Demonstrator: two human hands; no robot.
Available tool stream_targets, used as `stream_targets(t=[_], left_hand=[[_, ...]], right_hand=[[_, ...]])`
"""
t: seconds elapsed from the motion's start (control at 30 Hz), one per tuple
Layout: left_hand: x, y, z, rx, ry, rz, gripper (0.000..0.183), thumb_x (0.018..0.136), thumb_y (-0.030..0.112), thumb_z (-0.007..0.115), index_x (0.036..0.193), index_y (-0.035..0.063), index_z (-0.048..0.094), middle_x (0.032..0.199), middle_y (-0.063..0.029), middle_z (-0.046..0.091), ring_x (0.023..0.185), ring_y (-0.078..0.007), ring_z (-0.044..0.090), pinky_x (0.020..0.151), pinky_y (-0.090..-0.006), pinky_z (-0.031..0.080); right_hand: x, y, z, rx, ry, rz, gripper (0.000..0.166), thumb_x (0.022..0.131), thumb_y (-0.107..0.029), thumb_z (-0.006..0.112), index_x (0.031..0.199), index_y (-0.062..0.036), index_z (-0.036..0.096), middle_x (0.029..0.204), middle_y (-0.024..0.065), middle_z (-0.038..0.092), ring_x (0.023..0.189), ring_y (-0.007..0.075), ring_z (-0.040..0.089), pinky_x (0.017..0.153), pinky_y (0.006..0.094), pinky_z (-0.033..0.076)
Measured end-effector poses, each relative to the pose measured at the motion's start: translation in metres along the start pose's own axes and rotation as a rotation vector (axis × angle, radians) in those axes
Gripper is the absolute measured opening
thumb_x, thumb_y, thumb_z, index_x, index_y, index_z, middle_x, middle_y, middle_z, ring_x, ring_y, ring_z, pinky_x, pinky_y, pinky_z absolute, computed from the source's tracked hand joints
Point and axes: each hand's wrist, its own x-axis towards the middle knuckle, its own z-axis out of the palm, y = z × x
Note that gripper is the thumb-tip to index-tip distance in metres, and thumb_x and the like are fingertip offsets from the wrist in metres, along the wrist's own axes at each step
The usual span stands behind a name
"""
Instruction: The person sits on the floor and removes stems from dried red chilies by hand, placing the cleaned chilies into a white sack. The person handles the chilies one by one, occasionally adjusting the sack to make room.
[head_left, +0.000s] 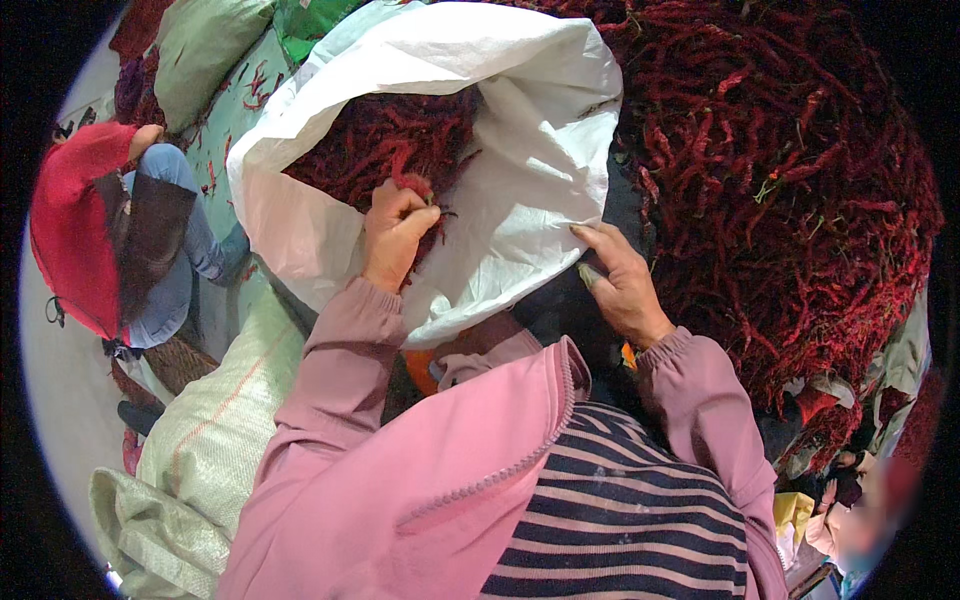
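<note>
A large white woven sack (525, 150) stands with its mouth wide before me, partly filled with dried red chilli peppers (367, 142). Inside its mouth, my left hand (397, 225) is closed on a red chilli pepper (412, 184), its stem end by my thumb and fingertips. My right hand (622, 281) grips the sack's rim at the right between thumb and fingers; the fingers' far sides are partly hidden.
A big heap of dried red chillies (772, 187) lies to the right. At the left a person in a red top (82, 225) sits low. A full pale woven sack (225, 405) is at lower left; other people are at lower right.
</note>
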Motion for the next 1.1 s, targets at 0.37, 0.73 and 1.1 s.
stream_targets(t=[0.37, 0.73, 1.1], left_hand=[[-0.034, -0.019, 0.003, -0.452, -0.314, -0.270, 0.012, 0.073, 0.008, 0.062, 0.067, 0.0047, 0.052, 0.067, 0.0056, 0.048, 0.062, -0.0044, 0.040, 0.059, -0.0183, 0.032], [-0.027, -0.017, 0.017, 0.209, -0.299, 0.286, 0.020, 0.073, 0.010, 0.058, 0.059, -0.0002, 0.048, 0.089, -0.0087, 0.060, 0.075, -0.0144, 0.053, 0.065, -0.0274, 0.041], [0.005, -0.016, 0.011, -0.480, -0.189, -0.482, 0.011, 0.076, 0.011, 0.058, 0.077, 0.0045, 0.049, 0.065, -0.0054, 0.050, 0.051, -0.0124, 0.046, 0.044, -0.0234, 0.035]], right_hand=[[0.001, -0.003, -0.001, -0.005, -0.023, 0.039, 0.043, 0.069, 0.006, 0.053, 0.110, -0.0018, 0.050, 0.110, 0.0162, 0.050, 0.102, 0.0302, 0.050, 0.088, 0.0306, 0.039], [0.001, -0.004, -0.002, -0.055, -0.038, 0.018, 0.045, 0.068, 0.007, 0.054, 0.111, -0.0020, 0.050, 0.110, 0.0167, 0.050, 0.102, 0.0306, 0.050, 0.089, 0.0311, 0.039], [0.001, -0.005, -0.001, -0.055, -0.037, 0.008, 0.047, 0.067, 0.008, 0.053, 0.112, -0.0038, 0.049, 0.112, 0.0160, 0.050, 0.104, 0.0302, 0.049, 0.089, 0.0307, 0.038]])
